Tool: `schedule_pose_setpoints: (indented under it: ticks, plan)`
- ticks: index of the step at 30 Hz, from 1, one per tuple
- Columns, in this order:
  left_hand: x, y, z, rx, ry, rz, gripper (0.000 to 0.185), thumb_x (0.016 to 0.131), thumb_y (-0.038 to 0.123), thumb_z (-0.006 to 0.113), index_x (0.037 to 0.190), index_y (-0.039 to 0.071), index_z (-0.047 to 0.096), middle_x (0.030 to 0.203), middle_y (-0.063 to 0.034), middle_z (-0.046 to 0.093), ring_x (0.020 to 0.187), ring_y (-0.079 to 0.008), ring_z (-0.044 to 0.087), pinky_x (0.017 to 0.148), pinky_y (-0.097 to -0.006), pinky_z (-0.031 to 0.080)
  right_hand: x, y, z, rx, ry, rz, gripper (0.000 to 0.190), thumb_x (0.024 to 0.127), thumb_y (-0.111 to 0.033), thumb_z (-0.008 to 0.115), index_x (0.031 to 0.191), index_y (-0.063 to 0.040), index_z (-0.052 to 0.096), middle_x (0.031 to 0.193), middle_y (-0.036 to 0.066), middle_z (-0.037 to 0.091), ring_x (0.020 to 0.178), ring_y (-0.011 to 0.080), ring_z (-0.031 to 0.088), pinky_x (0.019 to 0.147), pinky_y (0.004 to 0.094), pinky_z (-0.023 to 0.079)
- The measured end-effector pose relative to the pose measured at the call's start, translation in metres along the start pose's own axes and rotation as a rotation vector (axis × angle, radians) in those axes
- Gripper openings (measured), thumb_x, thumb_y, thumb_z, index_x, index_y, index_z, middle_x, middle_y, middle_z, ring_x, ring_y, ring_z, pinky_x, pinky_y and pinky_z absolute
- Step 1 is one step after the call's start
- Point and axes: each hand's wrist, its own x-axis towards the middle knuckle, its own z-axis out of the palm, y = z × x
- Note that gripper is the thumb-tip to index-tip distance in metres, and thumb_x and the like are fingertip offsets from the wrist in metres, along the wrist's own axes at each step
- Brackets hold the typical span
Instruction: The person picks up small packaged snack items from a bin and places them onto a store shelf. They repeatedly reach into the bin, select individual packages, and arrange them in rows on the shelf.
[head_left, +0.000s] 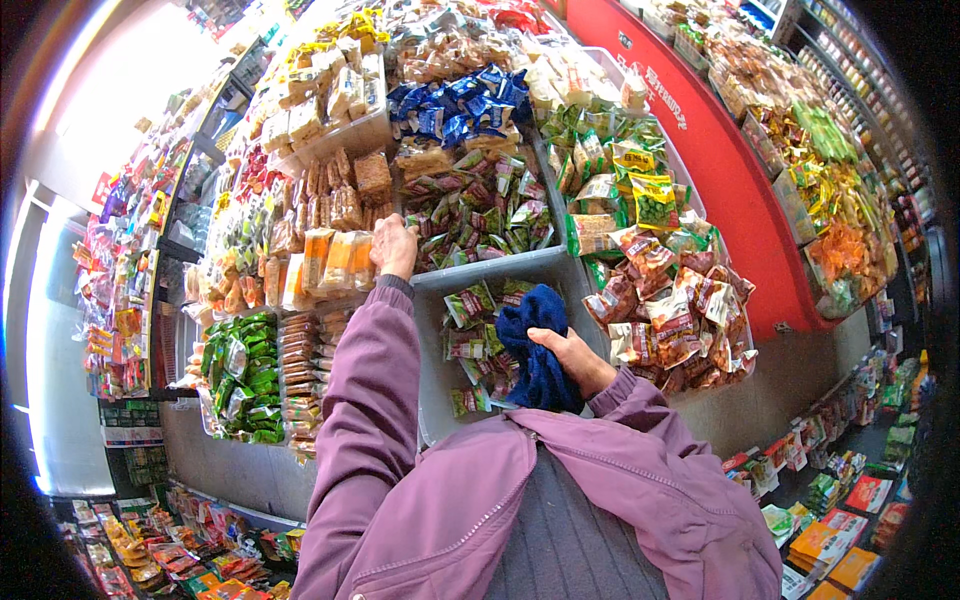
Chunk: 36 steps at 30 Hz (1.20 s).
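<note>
My right hand (574, 356) grips a bunched dark blue cloth (536, 330) above a grey plastic bin (439, 390) that holds small green and maroon snack packets (469, 304). My left hand (394, 244) reaches forward to the corner between wrapped orange-and-white cakes (330, 259) and another bin of green and maroon packets (480, 202). Its fingers are bent at the packets' edge; whether they hold anything cannot be told. Stacked brown wrapped bars (341, 199) lie just beyond it on the left.
Blue packets (457, 105) lie farther back. Brown-and-white packets (675, 315) fill a clear bin at the right, beside a red panel (720, 195). Green packets (244, 375) stand in a tub at the left. Low shelves of packaged snacks (840, 517) run along the bottom corners.
</note>
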Motion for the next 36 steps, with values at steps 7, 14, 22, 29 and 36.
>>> schedule_pose_setpoints:
  ticks: [7, 14, 22, 29, 36]
  plan:
    - [-0.037, 0.004, -0.041, -0.687, 0.069, 0.035, 0.027, 0.1, 0.026, 0.055, 0.096, 0.0, 0.058, 0.084, -0.01, 0.061, 0.075, -0.0185, 0.056, 0.07, -0.0328, 0.046, -0.009, -0.018, 0.013, -0.198, 0.171, -0.273, 0.031, 0.095, -0.028, 0.061, 0.113, -0.003, 0.064, 0.094, 0.0, 0.063, 0.079, 0.0106, 0.057, 0.072, 0.0289, 0.05]
    - [-0.132, 0.062, -0.068, -0.796, 0.055, 0.203, 0.016, 0.101, 0.019, 0.054, 0.104, 0.003, 0.055, 0.081, -0.0083, 0.062, 0.074, -0.0141, 0.057, 0.067, -0.0299, 0.049, 0.019, -0.04, 0.058, -0.932, 0.35, -1.136, 0.045, 0.073, -0.008, 0.075, 0.115, -0.005, 0.058, 0.112, 0.015, 0.061, 0.107, 0.0317, 0.06, 0.095, 0.0385, 0.048]
    - [-0.207, 0.074, -0.07, -0.96, -0.165, 0.135, 0.002, 0.098, 0.001, 0.054, 0.099, 0.001, 0.052, 0.087, -0.0086, 0.065, 0.078, -0.0096, 0.056, 0.069, -0.0259, 0.047, 0.053, -0.043, 0.041, -0.677, 0.499, -0.802, 0.024, 0.084, -0.015, 0.069, 0.103, -0.004, 0.061, 0.087, 0.014, 0.068, 0.082, 0.035, 0.067, 0.075, 0.0418, 0.055]
    - [-0.188, 0.056, -0.049, -1.283, -0.196, 0.157, 0.012, 0.1, 0.015, 0.058, 0.098, 0.004, 0.053, 0.082, 0.0039, 0.053, 0.073, -0.0061, 0.045, 0.064, -0.0227, 0.043, 0.027, -0.027, 0.023, 0.009, 0.216, -0.019, 0.031, 0.093, -0.029, 0.06, 0.102, -0.001, 0.065, 0.082, 0.007, 0.066, 0.067, 0.0173, 0.065, 0.06, 0.032, 0.054]
    - [-0.15, 0.025, -0.031, -0.582, -0.313, 0.34, 0.012, 0.087, 0.012, 0.066, 0.088, 0.001, 0.063, 0.082, -0.0171, 0.065, 0.075, -0.0289, 0.064, 0.068, -0.0391, 0.05, -0.004, 0.009, -0.003, -0.264, -0.081, 0.041, 0.045, 0.09, -0.033, 0.066, 0.119, 0.0, 0.06, 0.099, 0.005, 0.066, 0.084, 0.0143, 0.063, 0.077, 0.031, 0.052]
